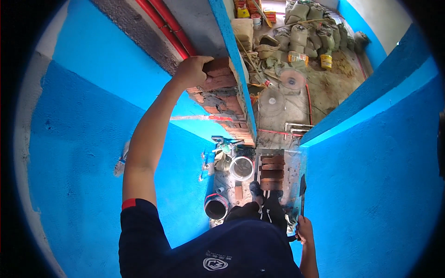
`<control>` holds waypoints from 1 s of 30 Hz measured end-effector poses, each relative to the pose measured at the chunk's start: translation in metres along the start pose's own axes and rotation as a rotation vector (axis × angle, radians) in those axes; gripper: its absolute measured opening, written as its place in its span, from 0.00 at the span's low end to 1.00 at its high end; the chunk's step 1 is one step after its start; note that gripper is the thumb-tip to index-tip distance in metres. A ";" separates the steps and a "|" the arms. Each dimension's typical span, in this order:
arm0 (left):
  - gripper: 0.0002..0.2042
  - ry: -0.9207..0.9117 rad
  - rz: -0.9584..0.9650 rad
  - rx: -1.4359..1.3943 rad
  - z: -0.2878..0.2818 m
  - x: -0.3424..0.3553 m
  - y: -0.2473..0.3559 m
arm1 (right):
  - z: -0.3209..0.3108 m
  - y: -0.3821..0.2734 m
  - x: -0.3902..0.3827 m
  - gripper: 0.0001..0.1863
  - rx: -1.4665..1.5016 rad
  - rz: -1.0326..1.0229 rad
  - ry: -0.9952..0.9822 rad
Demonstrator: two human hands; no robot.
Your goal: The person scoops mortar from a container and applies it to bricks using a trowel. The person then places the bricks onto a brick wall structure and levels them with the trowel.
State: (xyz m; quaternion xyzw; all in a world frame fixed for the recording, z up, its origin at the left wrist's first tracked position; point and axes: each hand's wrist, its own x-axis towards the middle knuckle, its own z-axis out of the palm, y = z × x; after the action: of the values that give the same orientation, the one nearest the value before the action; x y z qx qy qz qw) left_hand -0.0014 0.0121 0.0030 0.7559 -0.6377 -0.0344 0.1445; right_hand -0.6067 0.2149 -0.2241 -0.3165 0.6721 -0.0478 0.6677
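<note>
Our dark shirt (222,250) fills the bottom of the view, and from it both arms reach out between blue walls (79,153). Raised high, our left hand (192,70) is closed over the top brick (217,65) of an unfinished brick wall (227,106) — fingers curled across the brick's upper face, thumb against its side, the grip snug on it. That brick sits at the wall's top course, just beside a blue-edged concrete pier (227,32) and near two red pipes (169,25) running along the wall above.

Down low, our right hand (305,230) is wrapped around the handle of a trowel (302,194), its dark blade pointing away from us along the right-hand wall. How tightly the fingers close we cannot tell; the hand is small at the frame's edge.

Between the hands, on the floor far below — a stack of bricks (272,171), a white bucket (242,167) and a dark bucket (216,206) with a red rim. Beyond the wall, sacks (306,28) lie heaped on a dusty floor.
</note>
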 end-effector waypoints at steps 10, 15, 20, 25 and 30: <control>0.28 -0.076 0.009 0.093 0.017 0.012 0.009 | 0.005 0.035 0.004 0.16 0.047 0.044 0.073; 0.27 0.041 0.220 0.334 0.025 0.013 -0.017 | 0.017 0.016 0.003 0.16 0.011 0.041 0.014; 0.30 -0.041 0.179 0.391 0.017 0.014 -0.003 | 0.018 0.022 0.023 0.17 -0.043 -0.046 0.031; 0.34 -0.110 0.151 0.328 0.018 0.017 0.002 | 0.014 0.052 0.064 0.15 -0.172 -0.202 0.061; 0.33 -0.049 0.232 0.313 0.020 0.011 -0.016 | 0.042 -0.020 0.028 0.15 -0.017 -0.076 -0.054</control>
State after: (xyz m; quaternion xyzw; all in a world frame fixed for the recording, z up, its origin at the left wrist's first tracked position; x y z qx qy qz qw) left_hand 0.0113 0.0004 -0.0188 0.6895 -0.7214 0.0638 0.0126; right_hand -0.5582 0.2002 -0.2432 -0.3486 0.6419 -0.0587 0.6804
